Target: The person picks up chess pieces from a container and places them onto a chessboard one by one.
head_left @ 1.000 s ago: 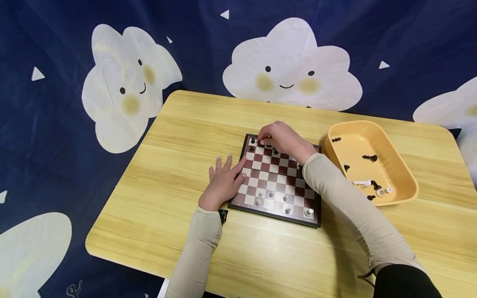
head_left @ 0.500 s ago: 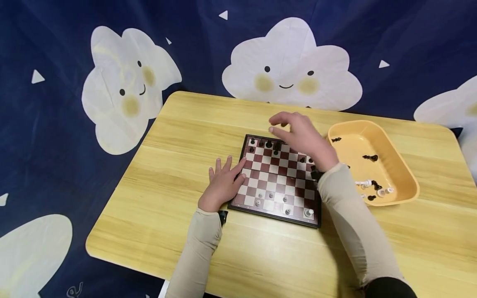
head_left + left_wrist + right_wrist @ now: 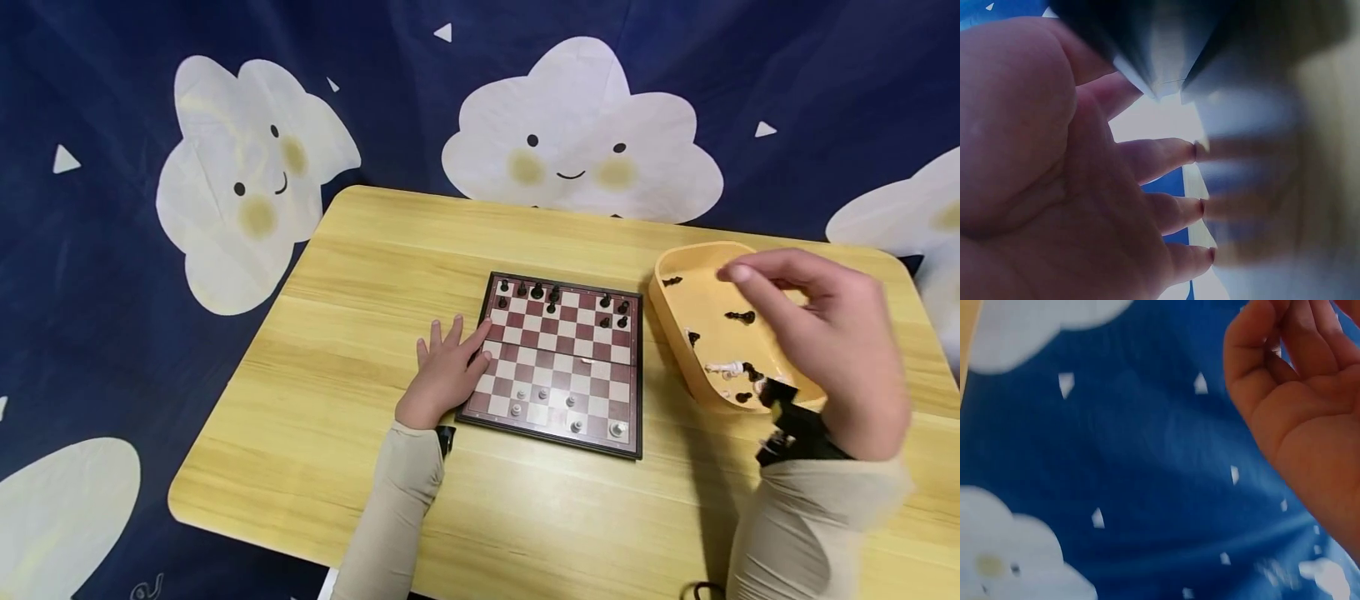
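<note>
Over on the right, the right hand (image 3: pixel 840 342) hangs above the right part of the orange tray (image 3: pixel 720 340), thumb and index tips close, can't tell if they're pinching anything. Left hand (image 3: pixel 446 371) has fingers spread at the left edge of the chessboard (image 3: pixel 551 362). Board-to-tray gap's pretty tight, way more table (image 3: pixel 337 333) to the left.
</note>
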### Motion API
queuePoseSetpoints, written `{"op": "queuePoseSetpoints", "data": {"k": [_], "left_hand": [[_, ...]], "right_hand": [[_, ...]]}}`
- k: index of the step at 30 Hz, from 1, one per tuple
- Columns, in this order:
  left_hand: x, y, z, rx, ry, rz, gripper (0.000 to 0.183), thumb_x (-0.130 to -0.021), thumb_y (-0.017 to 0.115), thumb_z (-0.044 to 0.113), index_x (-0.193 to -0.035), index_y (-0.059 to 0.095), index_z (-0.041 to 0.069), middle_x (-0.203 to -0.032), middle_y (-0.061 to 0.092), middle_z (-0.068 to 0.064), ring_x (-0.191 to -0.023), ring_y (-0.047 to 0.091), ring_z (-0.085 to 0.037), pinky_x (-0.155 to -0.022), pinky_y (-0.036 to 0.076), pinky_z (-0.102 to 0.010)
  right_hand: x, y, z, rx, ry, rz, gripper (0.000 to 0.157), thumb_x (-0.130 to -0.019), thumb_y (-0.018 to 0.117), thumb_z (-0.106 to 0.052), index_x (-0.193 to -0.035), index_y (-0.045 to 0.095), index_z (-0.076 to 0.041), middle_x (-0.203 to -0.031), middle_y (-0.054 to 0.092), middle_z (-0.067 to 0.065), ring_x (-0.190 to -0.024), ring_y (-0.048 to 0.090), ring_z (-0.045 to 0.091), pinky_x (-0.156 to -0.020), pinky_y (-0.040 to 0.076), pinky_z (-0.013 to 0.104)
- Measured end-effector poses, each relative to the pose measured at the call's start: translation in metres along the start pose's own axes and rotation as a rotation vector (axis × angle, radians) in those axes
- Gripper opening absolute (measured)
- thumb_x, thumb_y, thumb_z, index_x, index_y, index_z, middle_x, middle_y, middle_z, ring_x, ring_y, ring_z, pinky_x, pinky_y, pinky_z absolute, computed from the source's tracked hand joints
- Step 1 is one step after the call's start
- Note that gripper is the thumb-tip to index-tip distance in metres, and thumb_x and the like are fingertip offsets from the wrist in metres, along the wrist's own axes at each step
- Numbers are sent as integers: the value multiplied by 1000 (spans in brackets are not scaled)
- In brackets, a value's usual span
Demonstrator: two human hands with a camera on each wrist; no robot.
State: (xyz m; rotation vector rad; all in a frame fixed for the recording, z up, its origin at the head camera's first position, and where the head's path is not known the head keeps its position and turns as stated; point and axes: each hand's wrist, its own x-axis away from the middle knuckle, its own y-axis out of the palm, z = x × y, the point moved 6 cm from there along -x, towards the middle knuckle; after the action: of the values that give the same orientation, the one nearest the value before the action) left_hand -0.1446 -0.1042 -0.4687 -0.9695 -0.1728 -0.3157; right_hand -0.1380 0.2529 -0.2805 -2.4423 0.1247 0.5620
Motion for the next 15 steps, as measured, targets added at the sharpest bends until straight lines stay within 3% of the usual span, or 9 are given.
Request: {"op": "queuePoseSetpoints", "data": {"k": [5, 10, 13, 15], "left_hand": [[0, 0, -1, 8, -3, 4, 55, -110, 46, 37, -163, 35, 28, -171, 13, -21, -156, -10, -47, -120, -5, -68], [0, 0, 0, 14, 0, 4, 55, -110, 45, 37, -163, 35, 29, -171, 13, -21, -155, -10, -47, -120, -5, -67], [-1, 1, -1, 15, 2, 3, 55, -110, 45, 38, -163, 35, 29, -171, 13, -21, -156, -10, -47, -120, -5, -67], [-1, 0, -1, 13, 1, 3, 55, -110, 45, 38, -163, 34, 29, -171, 13, -21, -156, -10, -47, -120, -6, -67]], "right_hand": [[15, -31, 4, -35, 19, 90, 13, -96, 70, 0, -100, 75, 11, -92, 74, -23, -85, 64, -2, -76, 43, 11], [22, -44, 17, -224, -42, 83, 11, -95, 59, 15, -97, 69, 21, -94, 77, -12, -87, 68, 1, -76, 45, 11], [26, -48, 29, -222, 21, 54, 14, -96, 59, 15, -99, 72, 13, -93, 78, -12, -85, 68, -1, -75, 46, 7], [28, -48, 36, -126, 78, 17, 19, -99, 60, 9, -102, 76, -1, -92, 75, -20, -82, 67, -5, -74, 46, 5]]}}
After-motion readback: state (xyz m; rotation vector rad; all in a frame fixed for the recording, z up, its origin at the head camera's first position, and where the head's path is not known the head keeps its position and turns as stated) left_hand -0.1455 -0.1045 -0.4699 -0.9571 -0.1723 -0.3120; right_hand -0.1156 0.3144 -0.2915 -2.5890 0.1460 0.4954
